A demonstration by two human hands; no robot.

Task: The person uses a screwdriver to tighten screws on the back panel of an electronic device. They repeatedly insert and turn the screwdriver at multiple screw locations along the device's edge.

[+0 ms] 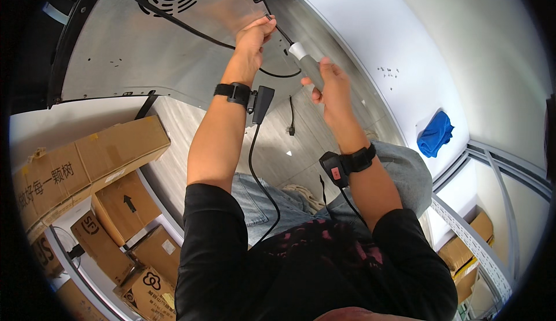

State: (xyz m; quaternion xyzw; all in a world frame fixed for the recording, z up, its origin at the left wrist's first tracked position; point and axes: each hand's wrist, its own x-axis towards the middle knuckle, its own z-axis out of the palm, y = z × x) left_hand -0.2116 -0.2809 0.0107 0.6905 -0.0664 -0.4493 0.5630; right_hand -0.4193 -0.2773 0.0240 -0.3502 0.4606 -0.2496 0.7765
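My right hand is wrapped round the grey handle of a screwdriver with a white collar. Its dark shaft points up and left to the edge of a large metal panel with round vent slots. Beside the tip, my left hand is closed, its fingertips pinched together at the panel's edge. What those fingers hold is hidden. Over the panel, a black cable runs behind my left wrist and loops below it.
A black plug hangs on a cord above the floor. Cardboard boxes are stacked at lower left. A white surface on the right holds several small screws and a blue cloth. Metal shelving stands at lower right.
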